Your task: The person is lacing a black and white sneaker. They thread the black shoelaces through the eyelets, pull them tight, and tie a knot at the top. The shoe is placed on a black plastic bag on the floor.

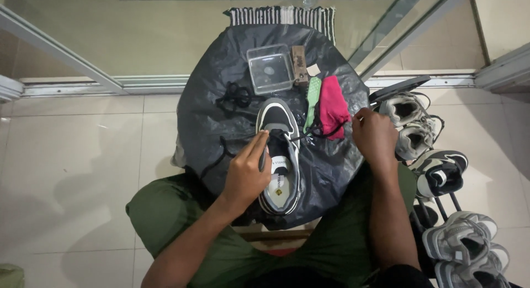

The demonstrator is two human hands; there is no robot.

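- Green trousers [165, 211] fill the near edge, knees spread wide; the lower body is cut off by the frame.
- Between the knees stands a round table draped in crinkled black plastic sheet [331, 172], shiny and creased; what lies under it is hidden apart from a strip of wood near the lap.
- On the sheet's near half lies a black-and-white shoe [280, 155], toe pointing away, its pale insole showing.
- The left hand [245, 175] rests against the shoe's left side, fingers extended towards the eyelets, pinching the black lace [243, 138] there as far as can be made out.
- The right hand [375, 136] is clenched near the sheet's right edge, pulling the other lace end taut from the shoe; the grip itself faces away.
- Loose lace trails off the left of the shoe, and another dark lace lies bunched beyond it.
- Just beyond the shoe's toe sit a crumpled pink cloth [334, 108], a green brush [313, 100], a clear square plastic box [270, 69] and a brown wooden block [300, 64], close together.
- To the right, a rack of grey and white shoes [436, 166] crowds the table's edge; little room there.
- Left, pale floor tiles [72, 155] lie open.
- Farthest, a striped mat [281, 15] and a metal sliding-door track [149, 84].
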